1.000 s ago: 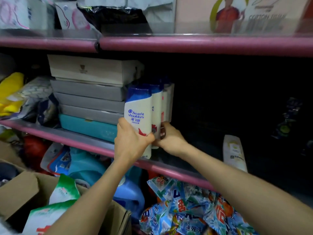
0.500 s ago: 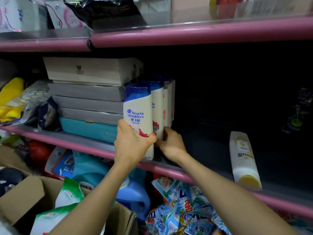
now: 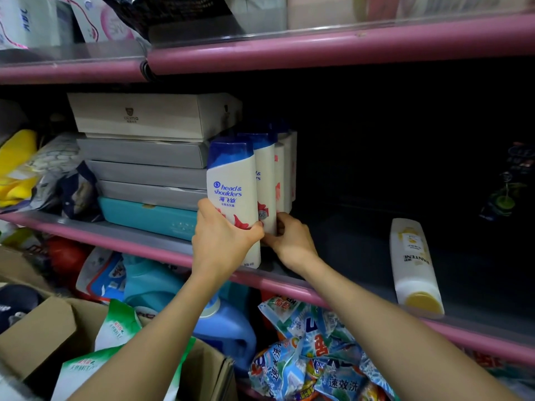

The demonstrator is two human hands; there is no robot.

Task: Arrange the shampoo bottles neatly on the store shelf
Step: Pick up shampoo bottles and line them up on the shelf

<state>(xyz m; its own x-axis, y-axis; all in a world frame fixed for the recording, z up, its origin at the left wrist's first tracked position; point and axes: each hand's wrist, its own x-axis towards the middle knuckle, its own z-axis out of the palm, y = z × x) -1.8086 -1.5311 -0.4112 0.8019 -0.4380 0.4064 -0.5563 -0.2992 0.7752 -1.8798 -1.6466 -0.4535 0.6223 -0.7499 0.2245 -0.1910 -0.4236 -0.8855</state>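
A row of white shampoo bottles with blue caps stands upright on the middle shelf (image 3: pixel 347 256), running front to back. My left hand (image 3: pixel 223 241) grips the lower body of the front bottle (image 3: pixel 231 180). The bottle behind it (image 3: pixel 266 180) is pinched at its base by my right hand (image 3: pixel 289 241). More bottles (image 3: pixel 286 169) stand behind these, mostly hidden. A white bottle with a yellow cap (image 3: pixel 411 264) lies flat on the same shelf to the right, apart from both hands.
Stacked flat boxes (image 3: pixel 144 157) sit left of the bottles. The shelf's pink front edge (image 3: pixel 477 342) runs below. Detergent bags (image 3: pixel 312 357), a blue jug (image 3: pixel 225 328) and an open cardboard box (image 3: pixel 43 328) are on the level below. The right back of the shelf is dark.
Both hands keep their hold on the front two bottles. The view has shifted, bringing the lying yellow-capped bottle further into sight.
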